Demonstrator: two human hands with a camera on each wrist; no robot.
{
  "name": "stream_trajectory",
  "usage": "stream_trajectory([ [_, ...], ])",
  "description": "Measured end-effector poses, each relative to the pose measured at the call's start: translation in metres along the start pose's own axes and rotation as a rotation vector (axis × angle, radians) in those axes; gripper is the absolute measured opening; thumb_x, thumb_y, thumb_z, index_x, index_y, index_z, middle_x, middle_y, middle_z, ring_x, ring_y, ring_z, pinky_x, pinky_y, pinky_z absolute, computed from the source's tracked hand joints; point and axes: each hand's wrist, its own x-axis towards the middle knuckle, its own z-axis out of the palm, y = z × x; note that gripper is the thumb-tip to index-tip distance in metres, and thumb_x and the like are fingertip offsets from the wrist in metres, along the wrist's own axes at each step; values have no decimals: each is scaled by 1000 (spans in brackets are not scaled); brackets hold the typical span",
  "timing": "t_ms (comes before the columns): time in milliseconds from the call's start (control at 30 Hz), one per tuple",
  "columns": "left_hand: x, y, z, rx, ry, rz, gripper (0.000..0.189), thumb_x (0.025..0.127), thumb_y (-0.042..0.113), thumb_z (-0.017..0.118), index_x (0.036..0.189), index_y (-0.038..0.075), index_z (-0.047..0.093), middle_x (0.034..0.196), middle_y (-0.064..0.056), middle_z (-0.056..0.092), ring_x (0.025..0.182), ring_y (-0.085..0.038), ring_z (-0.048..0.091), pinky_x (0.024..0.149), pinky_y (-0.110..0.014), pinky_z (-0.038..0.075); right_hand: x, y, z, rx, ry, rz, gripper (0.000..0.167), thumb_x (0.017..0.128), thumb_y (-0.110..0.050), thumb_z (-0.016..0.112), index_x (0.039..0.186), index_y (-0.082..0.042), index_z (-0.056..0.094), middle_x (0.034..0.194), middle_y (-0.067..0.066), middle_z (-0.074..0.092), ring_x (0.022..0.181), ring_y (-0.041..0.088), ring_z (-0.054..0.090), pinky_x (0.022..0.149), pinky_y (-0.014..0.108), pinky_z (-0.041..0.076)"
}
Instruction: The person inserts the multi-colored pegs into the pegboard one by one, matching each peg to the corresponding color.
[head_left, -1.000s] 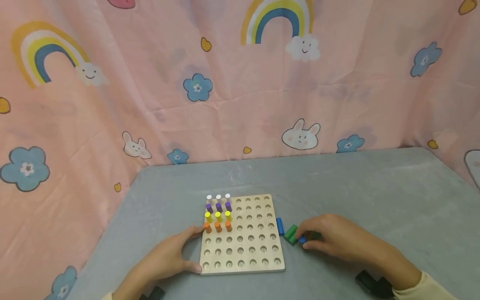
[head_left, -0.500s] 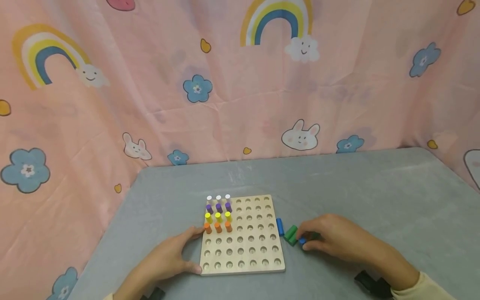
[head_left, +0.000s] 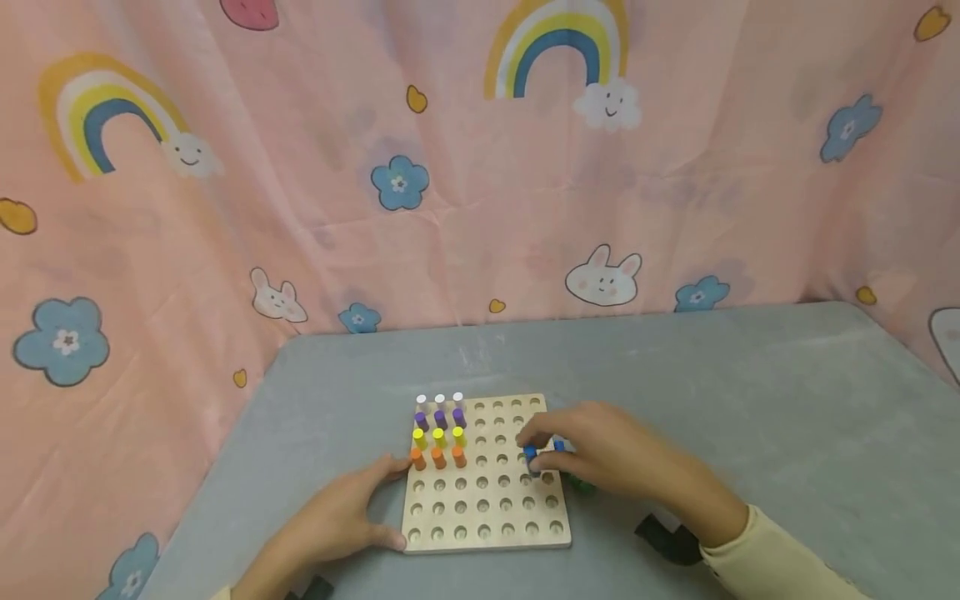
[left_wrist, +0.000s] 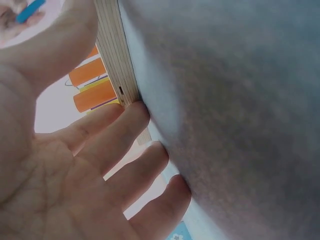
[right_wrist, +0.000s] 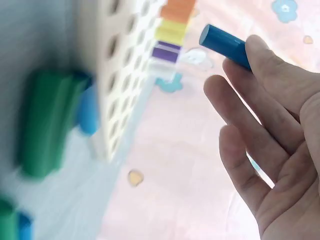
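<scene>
A square wooden pegboard (head_left: 495,521) with rows of round holes lies on the table. At its left side stand short rows of white pegs (head_left: 440,401), purple pegs (head_left: 440,419), yellow pegs (head_left: 438,437) and orange pegs (head_left: 438,457). My left hand (head_left: 337,512) rests against the board's left edge, thumb by the front corner; in the left wrist view its fingertips touch the board's side. Between thumb and index finger, my right hand (head_left: 615,450) pinches a blue peg (right_wrist: 225,45) over the board's right part. The other fingers are loosely bent.
Right of the board lie green pegs (right_wrist: 42,122) and another blue peg (right_wrist: 88,112), partly hidden under my right hand in the head view. The grey table (head_left: 712,375) reaches back to a pink curtain (head_left: 480,217) printed with rainbows, flowers and rabbits.
My right hand has lifted the blue peg from among the loose pegs and moved left with it, over the board. My left hand keeps its place at the board's edge.
</scene>
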Motion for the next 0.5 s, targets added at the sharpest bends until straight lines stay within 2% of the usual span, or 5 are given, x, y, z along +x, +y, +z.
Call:
stream_trajectory([
  [167,0,1,2,-10,-10,18,95,60,49,89,144,26,49,147,1,56,136,-35,51,106,-60,42,25,-13,6,24,-1,-31,17,90,-32,72,107,-28,73,101,-20,72,87,-4,61,76,25,53],
  [300,-2,2,1,-20,-1,8,97,60,46,90,146,23,49,145,0,58,136,-36,51,107,-62,40,45,-23,16,68,-21,-52,19,91,-31,72,109,-24,73,100,-16,74,86,-3,63,77,24,54],
  [500,-3,1,-1,-17,22,28,96,60,46,90,145,27,51,145,1,58,134,-36,53,106,-62,42,69,-36,31,143,-40,-73,20,90,-25,73,109,-19,74,98,-11,76,87,-2,67,80,21,56],
])
